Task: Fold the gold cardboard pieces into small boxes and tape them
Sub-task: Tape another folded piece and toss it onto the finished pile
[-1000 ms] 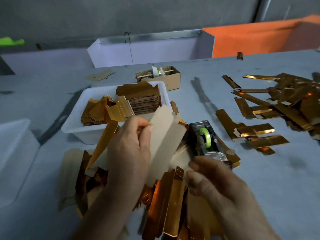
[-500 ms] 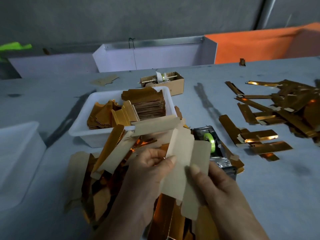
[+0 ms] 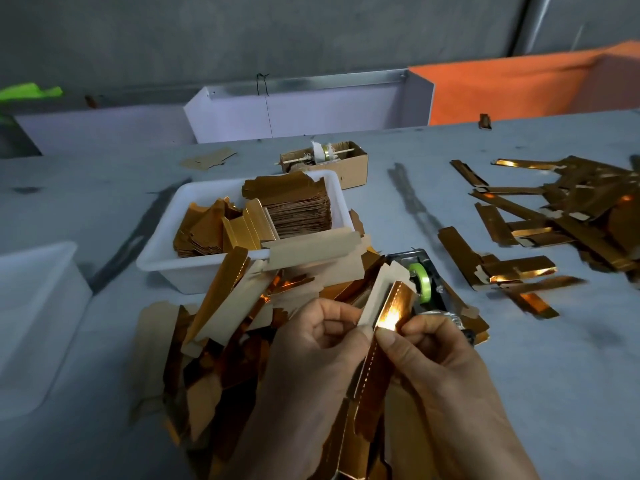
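A gold cardboard piece is pinched between both hands above the grey worktop. The left hand is curled on its pale inner face, the right hand on its shiny outer face, thumb and fingers closed on the card. A loose heap of flat gold pieces is seen left of the grip, a white tub of stacked pieces beyond it. A tape dispenser is seen just behind the grip, and folded gold boxes lie scattered to its right.
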